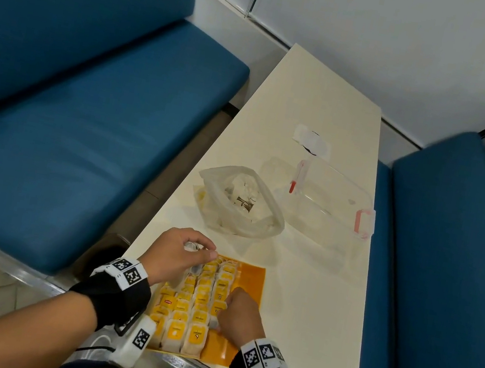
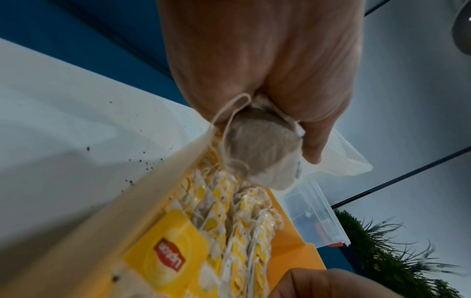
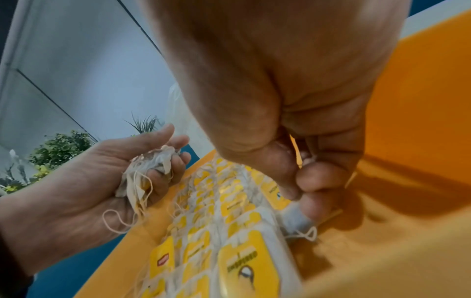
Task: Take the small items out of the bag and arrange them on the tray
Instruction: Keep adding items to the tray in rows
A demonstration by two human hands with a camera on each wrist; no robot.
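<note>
An orange tray (image 1: 252,279) lies at the table's near edge, and rows of tea bags (image 1: 201,300) with yellow tags cover its left part. My left hand (image 1: 203,250) hovers over the tray's far left corner and grips a bunch of tea bags (image 2: 260,149) with loose strings. My right hand (image 1: 219,319) is down on the tray at the right edge of the rows. Its thumb and fingers pinch one tea bag (image 3: 297,218) that touches the tray floor. The clear plastic bag (image 1: 240,206) stands open beyond the tray, with more tea bags inside.
A clear lidded container (image 1: 332,199) with red clips sits right of the bag. A small white packet (image 1: 312,139) lies farther back. Blue benches flank the narrow cream table (image 1: 297,290). Dark crumbs (image 2: 142,153) speckle the table left of the tray.
</note>
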